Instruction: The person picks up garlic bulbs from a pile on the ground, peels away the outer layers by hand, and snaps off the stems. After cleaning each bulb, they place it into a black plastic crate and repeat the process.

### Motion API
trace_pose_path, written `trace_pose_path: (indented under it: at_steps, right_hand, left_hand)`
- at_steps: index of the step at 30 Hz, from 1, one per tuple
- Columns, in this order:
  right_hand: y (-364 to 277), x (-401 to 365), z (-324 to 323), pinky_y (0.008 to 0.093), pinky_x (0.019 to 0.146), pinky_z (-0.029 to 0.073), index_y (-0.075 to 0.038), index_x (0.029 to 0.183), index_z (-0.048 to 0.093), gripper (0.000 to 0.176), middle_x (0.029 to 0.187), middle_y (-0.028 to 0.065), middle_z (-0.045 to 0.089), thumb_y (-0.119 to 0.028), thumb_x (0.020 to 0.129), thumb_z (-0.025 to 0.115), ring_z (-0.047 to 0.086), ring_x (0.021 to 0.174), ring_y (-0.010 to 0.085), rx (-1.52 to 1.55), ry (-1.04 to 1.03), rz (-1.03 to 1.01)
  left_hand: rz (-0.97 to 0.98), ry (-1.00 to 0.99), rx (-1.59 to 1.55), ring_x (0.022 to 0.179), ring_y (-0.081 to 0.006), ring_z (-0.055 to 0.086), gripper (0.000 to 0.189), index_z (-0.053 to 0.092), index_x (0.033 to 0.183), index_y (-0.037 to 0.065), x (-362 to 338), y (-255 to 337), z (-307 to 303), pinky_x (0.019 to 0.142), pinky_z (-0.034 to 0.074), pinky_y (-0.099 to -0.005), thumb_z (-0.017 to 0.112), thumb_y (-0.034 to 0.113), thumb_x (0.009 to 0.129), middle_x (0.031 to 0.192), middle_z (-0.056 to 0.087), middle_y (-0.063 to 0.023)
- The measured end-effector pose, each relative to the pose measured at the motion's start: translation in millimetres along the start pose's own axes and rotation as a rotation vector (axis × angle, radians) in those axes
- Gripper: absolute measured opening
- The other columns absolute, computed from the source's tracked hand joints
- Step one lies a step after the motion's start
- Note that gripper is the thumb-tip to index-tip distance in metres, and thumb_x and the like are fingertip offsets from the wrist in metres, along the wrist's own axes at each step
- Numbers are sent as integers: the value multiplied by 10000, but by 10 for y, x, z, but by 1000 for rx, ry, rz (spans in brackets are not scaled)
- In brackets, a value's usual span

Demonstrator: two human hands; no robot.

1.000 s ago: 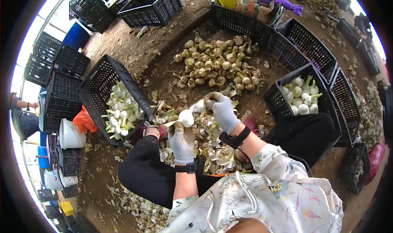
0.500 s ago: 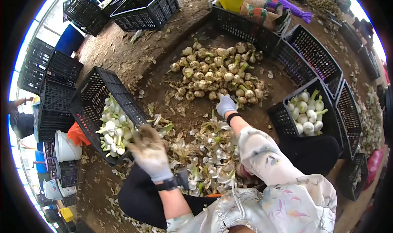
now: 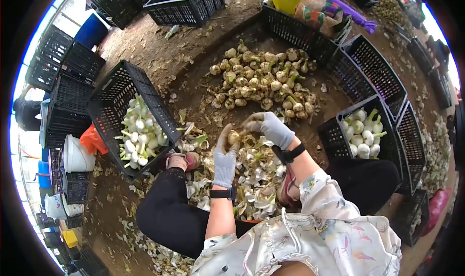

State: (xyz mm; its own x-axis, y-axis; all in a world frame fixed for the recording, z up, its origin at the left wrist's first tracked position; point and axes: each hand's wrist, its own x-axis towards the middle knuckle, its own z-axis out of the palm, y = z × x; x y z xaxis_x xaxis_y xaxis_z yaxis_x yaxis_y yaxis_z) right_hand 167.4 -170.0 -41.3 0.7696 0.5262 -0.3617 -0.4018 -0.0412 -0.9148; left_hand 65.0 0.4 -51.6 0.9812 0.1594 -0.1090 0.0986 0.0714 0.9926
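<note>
Above a heap of peelings (image 3: pixel 256 179), my left hand (image 3: pixel 224 165), in a soiled white glove, is closed around a garlic bulb (image 3: pixel 233 138). My right hand (image 3: pixel 273 129), gloved too, is just right of the bulb. Its fingers are bent together in a pinch, and what they grip, if anything, cannot be made out. Beyond both hands lies a pile of unpeeled garlic bulbs (image 3: pixel 264 77) on the brown ground. At left, a tilted black crate (image 3: pixel 116 82) holds peeled white bulbs (image 3: pixel 140 135). On the right, another black crate (image 3: pixel 334 140) contains larger white bulbs (image 3: pixel 362 133).
More black crates (image 3: pixel 373 63) line the right side and stand stacked (image 3: pixel 72 106) at left. A white bucket (image 3: pixel 77 155) sits near an orange bag (image 3: pixel 94 141). Sacks (image 3: pixel 317 14) rest at the back. Another person (image 3: pixel 28 111) is partly visible at far left.
My right hand has drawn back from the pile towards me. My left hand has moved right, away from the left crate, and now holds a bulb. The view has shifted slightly.
</note>
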Motion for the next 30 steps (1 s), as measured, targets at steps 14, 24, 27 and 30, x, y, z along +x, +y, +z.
trace_pose_path:
  at_steps: [14, 24, 27, 30]
  right_hand:
    - [-279, -711, 930, 260, 768, 547, 10, 1120, 654, 246, 971, 55, 693, -124, 915, 672, 660, 866, 128, 488, 43, -153]
    - [-360, -969, 804, 268, 773, 549, 26, 1208, 607, 339, 1049, 50, 671, -82, 896, 686, 646, 892, 117, 341, -94, -281]
    - [-395, -937, 867, 261, 763, 548, 25, 1157, 631, 299, 1025, 46, 674, -75, 882, 698, 640, 880, 110, 535, -72, -183]
    - [-402, -922, 879, 287, 785, 545, 43, 1122, 635, 262, 1001, 77, 685, -83, 896, 681, 652, 874, 125, 364, 30, -139]
  left_hand:
    - [324, 137, -308, 1030, -223, 640, 572, 521, 1211, 31, -450, 373, 29, 892, 561, -373, 731, -163, 716, 1173, 625, -119]
    - [306, 190, -269, 1022, -150, 587, 566, 520, 1170, 62, -583, 643, 67, 899, 513, -295, 789, -101, 699, 1119, 585, -32]
    - [475, 171, -68, 1021, -151, 590, 557, 516, 1164, 58, -518, 528, 58, 889, 515, -298, 788, -98, 704, 1108, 590, -32]
    - [313, 161, -164, 1027, -150, 587, 554, 515, 1174, 54, -570, 552, 80, 891, 514, -298, 790, -84, 714, 1106, 592, -35]
